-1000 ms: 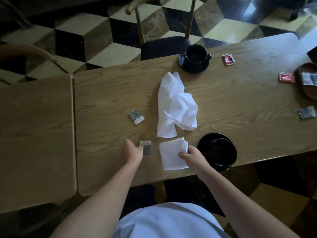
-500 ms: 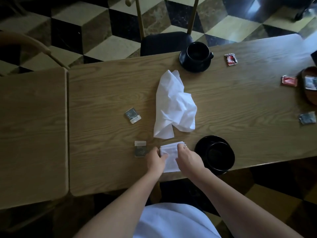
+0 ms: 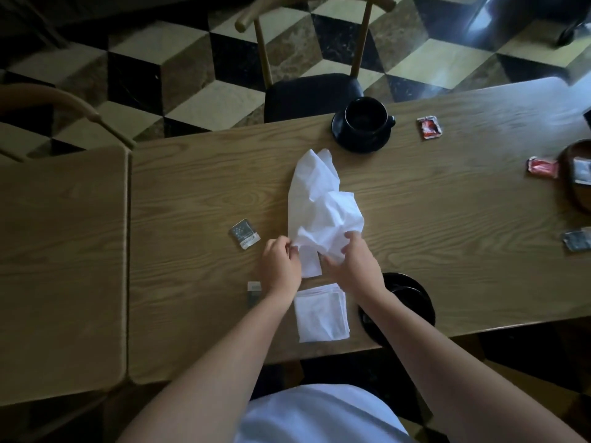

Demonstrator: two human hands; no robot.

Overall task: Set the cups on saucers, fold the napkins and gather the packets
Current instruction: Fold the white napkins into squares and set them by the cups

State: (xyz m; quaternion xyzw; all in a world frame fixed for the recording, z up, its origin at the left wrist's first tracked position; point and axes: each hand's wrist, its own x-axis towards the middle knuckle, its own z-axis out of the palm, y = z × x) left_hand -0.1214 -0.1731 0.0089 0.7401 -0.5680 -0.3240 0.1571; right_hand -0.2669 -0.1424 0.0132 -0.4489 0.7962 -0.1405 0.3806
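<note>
i pinch the crumpled napkin (image 3: pixel 323 212) near edge with left hand (image 3: pixel 281 266) and right hand (image 3: pixel 355 263), to spread it for folding, beyond the folded napkin (image 3: pixel 321 313).

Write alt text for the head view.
Both hands, left and right, grip a crumpled napkin on a wooden table; a folded napkin lies nearer. Around them: two black cups, scattered packets.
</note>
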